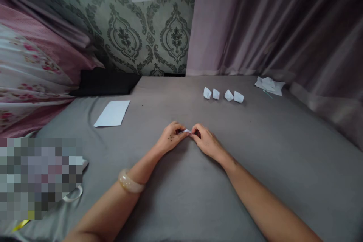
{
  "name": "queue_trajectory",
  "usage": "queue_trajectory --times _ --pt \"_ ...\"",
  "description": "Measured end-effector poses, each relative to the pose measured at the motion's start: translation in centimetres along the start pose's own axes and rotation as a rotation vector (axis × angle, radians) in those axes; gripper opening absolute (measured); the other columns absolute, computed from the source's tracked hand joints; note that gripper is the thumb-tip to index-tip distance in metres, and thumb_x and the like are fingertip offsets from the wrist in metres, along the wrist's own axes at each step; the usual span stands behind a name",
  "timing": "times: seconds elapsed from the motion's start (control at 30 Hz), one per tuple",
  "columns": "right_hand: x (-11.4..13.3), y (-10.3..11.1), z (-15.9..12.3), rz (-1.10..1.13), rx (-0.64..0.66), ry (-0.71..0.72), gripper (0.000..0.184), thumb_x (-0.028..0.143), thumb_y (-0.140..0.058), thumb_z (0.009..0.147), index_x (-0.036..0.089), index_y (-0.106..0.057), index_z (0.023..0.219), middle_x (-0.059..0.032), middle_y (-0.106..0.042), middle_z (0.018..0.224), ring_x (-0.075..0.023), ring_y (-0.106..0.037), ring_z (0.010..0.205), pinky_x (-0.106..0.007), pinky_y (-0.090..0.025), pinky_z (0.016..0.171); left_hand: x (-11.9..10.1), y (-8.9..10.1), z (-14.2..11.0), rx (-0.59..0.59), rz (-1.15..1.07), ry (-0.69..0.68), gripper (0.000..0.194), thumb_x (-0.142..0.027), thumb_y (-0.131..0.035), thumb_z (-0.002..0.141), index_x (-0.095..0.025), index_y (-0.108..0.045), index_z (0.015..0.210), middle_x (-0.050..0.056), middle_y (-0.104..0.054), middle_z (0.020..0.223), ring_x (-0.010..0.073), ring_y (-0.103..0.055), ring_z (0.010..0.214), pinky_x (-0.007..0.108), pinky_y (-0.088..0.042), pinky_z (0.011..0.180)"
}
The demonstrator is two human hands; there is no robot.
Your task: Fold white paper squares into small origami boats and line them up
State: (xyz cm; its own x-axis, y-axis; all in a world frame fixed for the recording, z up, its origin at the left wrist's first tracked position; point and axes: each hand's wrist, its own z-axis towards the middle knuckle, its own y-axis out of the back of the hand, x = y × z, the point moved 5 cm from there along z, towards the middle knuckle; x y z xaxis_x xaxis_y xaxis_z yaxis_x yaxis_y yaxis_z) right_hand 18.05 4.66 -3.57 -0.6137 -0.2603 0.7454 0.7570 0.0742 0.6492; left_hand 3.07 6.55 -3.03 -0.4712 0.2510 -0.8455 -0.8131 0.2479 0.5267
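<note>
A small folded piece of white paper (186, 131) is pinched between my two hands, just above the grey cloth surface (181, 196). My left hand (172, 136) is closed on its left side, with thumb and fingers pressed together. From the right, my right hand (206, 140) grips the other end between thumb and forefinger. Most of the paper is hidden by the fingers. Beyond my hands, to the right, stand several small folded white paper shapes (228, 95) in a row. A stack of flat white paper (112, 113) lies to the left.
A black folded cloth (107, 81) lies at the back left. Crumpled white paper (269, 85) rests at the back right by the curtain (255, 19). Pixelated clutter and a white looped strap (74, 194) are at the near left. Patterned wallpaper (150, 26) rises behind.
</note>
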Motion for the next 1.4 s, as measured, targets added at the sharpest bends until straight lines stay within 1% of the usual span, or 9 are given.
queue_trajectory --times 0.17,0.3,0.43,0.53,0.67,0.83,1.07,1.27,1.4 --pt "0.2 0.5 0.5 0.482 -0.143 -0.142 0.037 0.038 -0.065 0.077 0.019 -0.055 0.108 -0.0034 -0.064 0.091 -0.0132 -0.057 0.074 -0.027 -0.045 0.071 0.1 0.1 -0.1 -0.129 -0.586 0.218 0.027 -0.038 -0.073 0.069 -0.015 -0.063 0.078 -0.002 -0.055 0.065 0.0085 -0.046 0.059 0.021 -0.034 0.058" --pt "1.2 -0.1 0.7 0.697 -0.092 -0.212 0.030 0.042 -0.065 0.077 0.019 -0.067 0.096 -0.0029 -0.068 0.086 -0.0147 -0.060 0.079 -0.027 -0.044 0.075 0.0 -0.1 -0.3 -0.176 -0.799 0.280 0.028 -0.036 -0.078 0.063 -0.015 -0.063 0.073 -0.003 -0.058 0.064 0.0074 -0.047 0.058 0.020 -0.035 0.057" --pt "0.7 0.0 0.7 0.671 -0.148 -0.263 0.027 0.044 -0.065 0.076 0.018 -0.070 0.077 0.0015 -0.061 0.063 -0.0114 -0.052 0.060 -0.024 -0.039 0.060 0.0 -0.3 -0.5 -0.141 -0.811 0.314 0.028 -0.038 -0.077 0.064 -0.013 -0.065 0.069 -0.001 -0.060 0.060 0.0078 -0.048 0.056 0.021 -0.036 0.057" --pt "0.3 0.4 0.8 0.602 -0.140 -0.235 0.026 0.042 -0.066 0.076 0.017 -0.069 0.069 0.0006 -0.061 0.063 -0.0117 -0.051 0.060 -0.025 -0.038 0.059 -0.2 -0.3 -0.5 -0.085 -0.729 0.307 0.029 -0.041 -0.072 0.070 -0.012 -0.066 0.072 0.001 -0.060 0.060 0.0088 -0.050 0.056 0.022 -0.038 0.058" --pt "0.7 0.4 0.7 0.592 -0.151 -0.202 0.023 0.039 -0.065 0.077 0.017 -0.071 0.074 -0.0014 -0.066 0.071 -0.0136 -0.056 0.067 -0.026 -0.042 0.065 -0.4 -0.2 -0.4 -0.072 -0.652 0.250 0.028 -0.039 -0.072 0.071 -0.013 -0.063 0.069 -0.001 -0.058 0.057 0.0075 -0.047 0.054 0.020 -0.034 0.054" --pt "1.5 -0.5 0.2 0.667 -0.175 -0.237 0.025 0.039 -0.065 0.076 0.017 -0.073 0.085 -0.0036 -0.071 0.077 -0.0146 -0.059 0.068 -0.027 -0.044 0.066 -0.1 -0.1 -0.5 -0.152 -0.793 0.214 0.025 -0.035 -0.071 0.073 -0.013 -0.061 0.067 -0.002 -0.058 0.058 0.0070 -0.050 0.055 0.020 -0.037 0.059" --pt "1.5 0.1 0.2 0.607 -0.161 -0.236 0.022 0.037 -0.067 0.073 0.016 -0.071 0.069 -0.0026 -0.069 0.067 -0.0135 -0.057 0.061 -0.026 -0.043 0.061 0.1 -0.5 -0.5 -0.088 -0.802 0.268 0.024 -0.034 -0.074 0.071 -0.013 -0.065 0.070 -0.001 -0.060 0.058 0.0071 -0.051 0.054 0.020 -0.039 0.058" --pt "1.6 1.5 0.6 0.624 -0.169 -0.235 0.027 0.041 -0.064 0.077 0.019 -0.073 0.090 -0.0044 -0.072 0.086 -0.0155 -0.062 0.076 -0.027 -0.046 0.069 -0.5 -0.3 -0.9 -0.016 -0.676 0.277 0.025 -0.036 -0.074 0.070 -0.012 -0.067 0.068 0.001 -0.061 0.057 0.0079 -0.051 0.053 0.021 -0.039 0.056" --pt "1.7 2.1 0.7 0.588 -0.228 -0.232 0.023 0.040 -0.066 0.074 0.018 -0.070 0.067 0.0000 -0.065 0.063 -0.0122 -0.055 0.060 -0.025 -0.041 0.059 -0.8 -1.0 -1.1 0.093 -0.674 0.302 0.025 -0.036 -0.074 0.069 -0.012 -0.069 0.070 0.002 -0.064 0.062 0.0078 -0.052 0.054 0.021 -0.041 0.057"
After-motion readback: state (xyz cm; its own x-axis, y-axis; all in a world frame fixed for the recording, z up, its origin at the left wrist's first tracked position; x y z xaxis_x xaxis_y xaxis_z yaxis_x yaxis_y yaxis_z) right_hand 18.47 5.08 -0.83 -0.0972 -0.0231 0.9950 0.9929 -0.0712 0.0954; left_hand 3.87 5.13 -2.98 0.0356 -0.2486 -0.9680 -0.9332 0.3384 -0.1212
